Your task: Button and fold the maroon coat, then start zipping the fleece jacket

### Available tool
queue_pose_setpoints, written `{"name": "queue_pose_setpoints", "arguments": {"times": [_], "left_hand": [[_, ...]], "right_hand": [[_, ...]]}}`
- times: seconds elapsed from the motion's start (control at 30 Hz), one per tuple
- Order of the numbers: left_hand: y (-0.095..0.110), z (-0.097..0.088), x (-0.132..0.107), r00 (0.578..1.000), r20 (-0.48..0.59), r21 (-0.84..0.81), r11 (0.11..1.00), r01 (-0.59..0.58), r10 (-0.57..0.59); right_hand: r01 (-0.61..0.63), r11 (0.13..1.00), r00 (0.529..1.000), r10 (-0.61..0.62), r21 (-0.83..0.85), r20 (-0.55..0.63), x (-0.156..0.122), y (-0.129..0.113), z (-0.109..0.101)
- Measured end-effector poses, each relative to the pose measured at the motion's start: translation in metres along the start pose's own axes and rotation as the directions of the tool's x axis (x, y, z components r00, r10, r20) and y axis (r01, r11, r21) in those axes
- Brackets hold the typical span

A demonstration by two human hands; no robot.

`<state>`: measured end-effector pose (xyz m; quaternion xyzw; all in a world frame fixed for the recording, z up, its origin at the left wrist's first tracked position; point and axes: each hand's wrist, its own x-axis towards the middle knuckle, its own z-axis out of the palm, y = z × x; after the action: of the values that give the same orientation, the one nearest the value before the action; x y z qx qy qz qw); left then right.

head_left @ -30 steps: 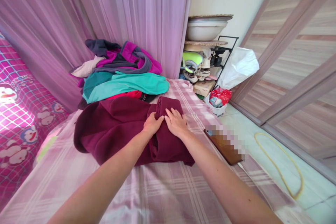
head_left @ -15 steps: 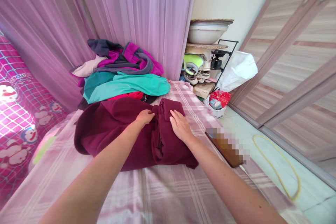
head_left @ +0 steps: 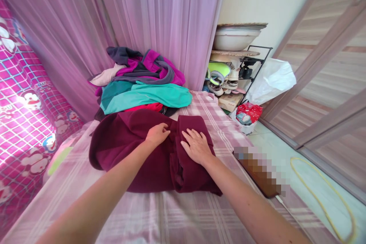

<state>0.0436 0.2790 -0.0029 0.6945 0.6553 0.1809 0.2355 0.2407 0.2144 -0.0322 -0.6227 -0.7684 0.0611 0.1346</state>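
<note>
A thick maroon coat [head_left: 137,160] lies on the bed, its right side folded over into a compact, layered roll and its left side loose and rounded. My left hand [head_left: 158,134] rests on the coat just left of the fold, with its fingers curled against the cloth by the folded edge. On top of the folded part, my right hand [head_left: 197,146] lies flat with its fingers spread. Behind the coat is a heap of clothes, with a turquoise garment [head_left: 148,94] in front and a purple and grey one [head_left: 160,66] on top.
A checked pink sheet [head_left: 137,217] covers the bed. To the right lies a phone-like object [head_left: 257,173], partly blurred, with a white cable. Beyond are a shoe rack [head_left: 251,65], a white bag [head_left: 271,80] and a yellow hoop [head_left: 323,187] on the floor. Purple curtains [head_left: 160,11] hang behind.
My right hand has shifted onto the folded part and now lies flatter, with its fingers spread. My left hand stays near the fold. The whole view has shifted slightly.
</note>
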Motion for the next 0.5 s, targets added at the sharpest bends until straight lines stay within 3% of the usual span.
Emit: {"name": "queue_pose_setpoints", "arguments": {"times": [0.13,0.27,0.4,0.5], "left_hand": [[-0.013,-0.008,-0.022,0.998,0.003,0.036,0.998,-0.060,0.060],[-0.013,0.010,-0.038,0.998,0.046,-0.133,0.991,-0.028,0.034],[0.001,0.030,-0.044,0.995,0.100,-0.297,0.954,0.026,0.004],[0.015,0.038,-0.039,0.990,0.136,-0.469,0.877,0.106,-0.047]], "right_hand": [[-0.007,0.999,1.000,0.008,-0.032,0.009,0.001,-0.005,0.002],[-0.013,1.000,1.000,0.013,0.002,0.024,0.004,-0.002,-0.003],[0.009,0.981,0.996,-0.025,0.191,0.081,0.013,0.016,-0.015],[0.059,0.937,0.996,-0.076,0.343,0.037,0.017,0.035,-0.019]]}}
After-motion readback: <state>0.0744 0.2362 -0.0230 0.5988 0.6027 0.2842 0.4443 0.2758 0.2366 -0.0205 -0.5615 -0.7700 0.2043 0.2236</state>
